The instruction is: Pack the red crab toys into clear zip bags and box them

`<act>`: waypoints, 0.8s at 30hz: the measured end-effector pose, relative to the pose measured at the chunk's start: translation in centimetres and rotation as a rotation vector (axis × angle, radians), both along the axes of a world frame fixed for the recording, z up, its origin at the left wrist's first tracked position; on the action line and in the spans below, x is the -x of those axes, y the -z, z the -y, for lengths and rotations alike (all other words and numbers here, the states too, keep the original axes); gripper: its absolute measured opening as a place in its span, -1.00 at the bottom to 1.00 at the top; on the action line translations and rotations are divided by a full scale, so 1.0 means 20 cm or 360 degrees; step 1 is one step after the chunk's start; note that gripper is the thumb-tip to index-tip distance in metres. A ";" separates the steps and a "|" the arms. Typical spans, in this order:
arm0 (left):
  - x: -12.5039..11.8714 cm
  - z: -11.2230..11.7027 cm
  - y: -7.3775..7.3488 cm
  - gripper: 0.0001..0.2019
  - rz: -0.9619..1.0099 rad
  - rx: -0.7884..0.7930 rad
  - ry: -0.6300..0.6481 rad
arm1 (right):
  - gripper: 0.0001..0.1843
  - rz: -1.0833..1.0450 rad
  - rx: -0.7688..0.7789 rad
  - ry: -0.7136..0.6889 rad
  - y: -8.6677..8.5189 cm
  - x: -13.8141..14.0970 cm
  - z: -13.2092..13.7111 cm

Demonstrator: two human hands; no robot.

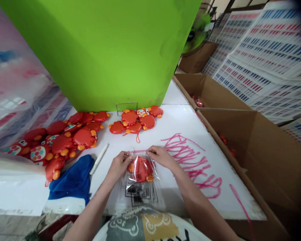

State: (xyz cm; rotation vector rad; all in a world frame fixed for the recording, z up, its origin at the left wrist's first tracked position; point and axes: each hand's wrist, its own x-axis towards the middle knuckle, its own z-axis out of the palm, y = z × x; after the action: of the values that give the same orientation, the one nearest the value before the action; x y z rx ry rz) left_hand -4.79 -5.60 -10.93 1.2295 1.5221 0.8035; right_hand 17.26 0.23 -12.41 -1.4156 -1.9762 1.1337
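Observation:
A clear plastic bag (137, 192) with dark printing lies on the white table in front of me, with a red crab-like plastic toy (141, 169) inside it. My left hand (119, 164) pinches the bag's far left corner. On the far right corner, the fingertips of my right hand (162, 156) are closed in a pinch too. Between the two hands the bag's far edge is held up a little, and the toy's smooth red side faces up with orange knobs at its rim.
More red toys are heaped at the left (62, 144), and a smaller group (135, 120) sits by the green panel (110, 53). A blue cloth (71, 179) and a white pen (99, 159) lie left. Cardboard boxes (266, 144) stand right, holding some red toys. A fan (197, 33) is behind.

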 end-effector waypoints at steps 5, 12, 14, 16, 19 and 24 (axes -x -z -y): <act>-0.03 0.01 0.01 -0.65 0.0668 0.0119 -0.0129 | -0.86 -0.0335 0.0225 -0.0036 0.02 -0.01 0.00; 0.00 0.02 -0.09 -0.42 0.0878 0.0346 -0.0203 | -0.72 -0.0778 0.0383 0.0094 -0.07 -0.08 0.01; 0.01 0.02 -0.12 -0.44 0.0943 0.0390 -0.0250 | -0.71 -0.0867 0.0427 0.0157 -0.11 -0.08 0.03; 0.01 0.03 -0.14 -0.56 0.0972 0.0402 -0.0297 | -0.77 -0.0841 0.0428 0.0185 -0.15 -0.09 0.04; 0.00 0.04 -0.16 -0.82 0.1029 0.0351 -0.0325 | -0.90 -0.0789 0.0384 0.0165 -0.17 -0.09 0.05; 0.00 0.05 -0.19 -0.94 0.1164 0.0207 -0.0249 | -0.95 -0.1007 0.0445 0.0174 -0.13 -0.10 0.04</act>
State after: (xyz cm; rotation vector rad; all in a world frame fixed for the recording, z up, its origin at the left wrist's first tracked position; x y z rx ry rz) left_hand -4.85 -6.54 -7.16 0.6119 1.0451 1.0879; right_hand 19.20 -0.49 -9.75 -1.0802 -1.3216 1.6079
